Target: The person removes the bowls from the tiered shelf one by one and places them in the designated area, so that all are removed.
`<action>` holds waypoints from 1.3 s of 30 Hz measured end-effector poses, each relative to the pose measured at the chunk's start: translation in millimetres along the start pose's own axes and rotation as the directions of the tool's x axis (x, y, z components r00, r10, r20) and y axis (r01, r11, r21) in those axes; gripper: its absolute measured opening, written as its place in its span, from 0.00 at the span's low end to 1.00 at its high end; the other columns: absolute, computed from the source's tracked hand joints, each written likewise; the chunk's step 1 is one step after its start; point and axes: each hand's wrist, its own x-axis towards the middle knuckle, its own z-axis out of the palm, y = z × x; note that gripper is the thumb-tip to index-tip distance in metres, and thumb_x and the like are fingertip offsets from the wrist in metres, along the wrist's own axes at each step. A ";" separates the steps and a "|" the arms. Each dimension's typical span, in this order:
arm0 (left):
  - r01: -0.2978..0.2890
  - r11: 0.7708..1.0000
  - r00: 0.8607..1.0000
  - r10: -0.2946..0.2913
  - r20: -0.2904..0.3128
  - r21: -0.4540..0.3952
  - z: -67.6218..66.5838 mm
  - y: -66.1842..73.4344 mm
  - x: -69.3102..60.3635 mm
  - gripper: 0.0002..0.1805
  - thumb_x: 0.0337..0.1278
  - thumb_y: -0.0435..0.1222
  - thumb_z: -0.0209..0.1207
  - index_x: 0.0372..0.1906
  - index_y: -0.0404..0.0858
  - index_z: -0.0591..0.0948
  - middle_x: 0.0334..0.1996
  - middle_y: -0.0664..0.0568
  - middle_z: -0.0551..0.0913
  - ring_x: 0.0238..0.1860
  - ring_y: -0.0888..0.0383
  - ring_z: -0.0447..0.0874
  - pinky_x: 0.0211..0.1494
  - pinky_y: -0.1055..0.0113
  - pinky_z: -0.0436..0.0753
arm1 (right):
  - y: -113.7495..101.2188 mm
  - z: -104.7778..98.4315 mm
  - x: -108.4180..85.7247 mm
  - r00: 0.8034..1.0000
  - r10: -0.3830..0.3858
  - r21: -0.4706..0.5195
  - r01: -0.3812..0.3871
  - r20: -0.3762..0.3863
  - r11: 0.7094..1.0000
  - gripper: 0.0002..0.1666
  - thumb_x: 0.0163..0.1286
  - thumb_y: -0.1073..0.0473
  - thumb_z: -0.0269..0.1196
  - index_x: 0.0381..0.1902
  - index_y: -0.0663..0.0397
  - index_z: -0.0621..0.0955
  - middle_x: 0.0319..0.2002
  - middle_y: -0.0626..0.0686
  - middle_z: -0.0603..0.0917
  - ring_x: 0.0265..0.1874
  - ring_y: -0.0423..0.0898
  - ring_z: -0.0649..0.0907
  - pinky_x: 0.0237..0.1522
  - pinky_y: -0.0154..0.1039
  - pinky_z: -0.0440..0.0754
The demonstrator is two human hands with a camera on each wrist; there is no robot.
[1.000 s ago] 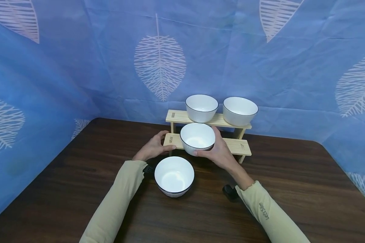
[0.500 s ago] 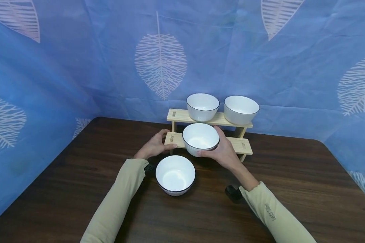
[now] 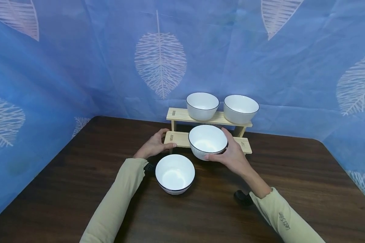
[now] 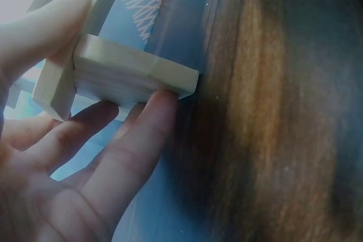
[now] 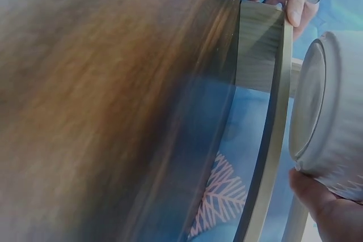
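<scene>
My right hand [image 3: 234,156] holds a white bowl [image 3: 207,140] with a dark rim by its right side, over the lower step of a two-tier wooden stand [image 3: 179,137]. The right wrist view shows the tilted base of this bowl [image 5: 334,111] apart from the plank, with the thumb [image 5: 315,196] against it. At the stand's left end, my left hand [image 3: 153,145] grips the lower step. In the left wrist view the thumb lies over the plank and fingers [image 4: 136,151] touch the leg [image 4: 127,72].
Two white bowls, one on the left [image 3: 202,107] and one on the right [image 3: 241,109], sit on the upper step. Another white bowl [image 3: 174,173] stands on the dark wooden table [image 3: 200,212] in front of the stand. Behind hangs a blue cloth [image 3: 109,67] with white leaves.
The right hand has carried its bowl to the right and slightly nearer to me, along the lower step. My left hand keeps its grip on the stand.
</scene>
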 end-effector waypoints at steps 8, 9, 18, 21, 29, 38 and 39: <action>0.016 1.000 1.000 -0.017 -0.004 -0.011 -0.3 -0.7 1.9 0.42 0.64 0.32 0.67 0.76 0.31 0.57 0.68 0.31 0.67 0.52 0.42 0.83 0.53 0.53 0.85 | 4.9 -7.6 -10.7 1.000 -0.010 -0.002 0.010 0.007 1.000 0.68 0.53 0.53 0.80 0.80 0.64 0.51 0.72 0.69 0.64 0.68 0.65 0.68 0.65 0.65 0.69; 0.014 1.000 1.000 -0.014 -0.001 -0.013 0.2 -0.7 2.1 0.42 0.64 0.32 0.67 0.76 0.31 0.57 0.69 0.31 0.67 0.52 0.42 0.83 0.53 0.53 0.85 | 5.4 -8.1 -12.2 1.000 -0.012 0.003 0.012 0.008 1.000 0.68 0.53 0.53 0.80 0.80 0.64 0.51 0.72 0.69 0.63 0.68 0.65 0.68 0.65 0.65 0.69; 0.010 1.000 1.000 -0.010 -0.008 -0.009 -0.2 1.9 1.8 0.42 0.64 0.32 0.67 0.76 0.31 0.57 0.68 0.31 0.67 0.52 0.43 0.83 0.52 0.54 0.85 | 4.3 -14.3 -20.9 1.000 -0.016 -0.033 0.016 0.023 0.999 0.69 0.52 0.52 0.80 0.80 0.64 0.51 0.72 0.70 0.63 0.68 0.66 0.67 0.63 0.66 0.70; 0.003 1.000 1.000 -0.003 -0.006 -0.010 -0.6 0.7 1.3 0.42 0.65 0.32 0.67 0.76 0.30 0.57 0.67 0.31 0.68 0.51 0.43 0.83 0.51 0.54 0.85 | 5.6 -15.0 -24.0 0.999 -0.030 -0.040 0.031 0.026 0.999 0.69 0.52 0.52 0.80 0.79 0.64 0.52 0.72 0.69 0.64 0.68 0.66 0.68 0.62 0.66 0.71; 0.007 1.000 1.000 -0.007 0.002 -0.002 -0.9 -3.6 -0.8 0.42 0.63 0.33 0.68 0.76 0.29 0.58 0.66 0.31 0.70 0.52 0.43 0.82 0.52 0.53 0.85 | 14.4 -14.1 -36.3 0.996 -0.080 -0.027 0.081 0.036 0.996 0.64 0.50 0.54 0.82 0.77 0.62 0.58 0.68 0.66 0.69 0.63 0.64 0.72 0.57 0.60 0.76; -0.008 1.000 1.000 0.008 -0.004 -0.007 -1.3 -1.1 0.5 0.41 0.64 0.32 0.67 0.75 0.28 0.58 0.65 0.30 0.70 0.53 0.42 0.82 0.52 0.52 0.85 | 11.9 -20.7 -45.5 0.997 -0.053 -0.101 0.059 0.057 0.993 0.69 0.48 0.52 0.82 0.78 0.67 0.55 0.67 0.71 0.69 0.61 0.67 0.74 0.56 0.62 0.77; -0.009 1.000 1.000 0.009 -0.004 -0.010 -1.4 -1.7 0.9 0.42 0.64 0.32 0.67 0.75 0.28 0.58 0.65 0.30 0.69 0.53 0.42 0.82 0.52 0.52 0.85 | 12.1 -20.9 -46.3 0.997 -0.055 -0.104 0.061 0.060 0.993 0.69 0.48 0.52 0.82 0.78 0.67 0.55 0.67 0.71 0.69 0.61 0.67 0.74 0.56 0.62 0.77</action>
